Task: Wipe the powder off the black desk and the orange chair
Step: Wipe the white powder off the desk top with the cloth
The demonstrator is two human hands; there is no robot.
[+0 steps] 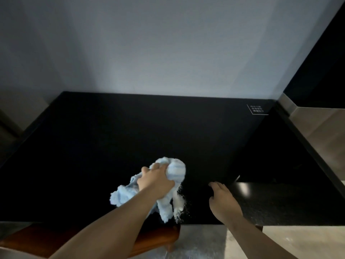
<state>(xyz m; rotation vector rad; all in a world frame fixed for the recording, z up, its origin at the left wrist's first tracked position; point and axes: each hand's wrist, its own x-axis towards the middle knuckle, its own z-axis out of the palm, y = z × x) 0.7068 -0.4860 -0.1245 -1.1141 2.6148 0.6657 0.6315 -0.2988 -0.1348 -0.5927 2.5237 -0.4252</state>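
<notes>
- Powder lay white near the black desk front edge, just right of the cloth.
- Left hand clutched that bunched blue cloth.
- Right hand rested flat, fingers relaxed.
- Orange chair sat below the desk.

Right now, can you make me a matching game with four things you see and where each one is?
Things:
1. cloth
2. powder
3. orange chair
4. right hand

Places:
A. tucked under the desk's near edge
B. resting open on the black desk, holding nothing
C. gripped in the left hand
D. scattered on the desk just right of the hanging cloth

Pairs: 1-C, 2-D, 3-A, 4-B
</notes>
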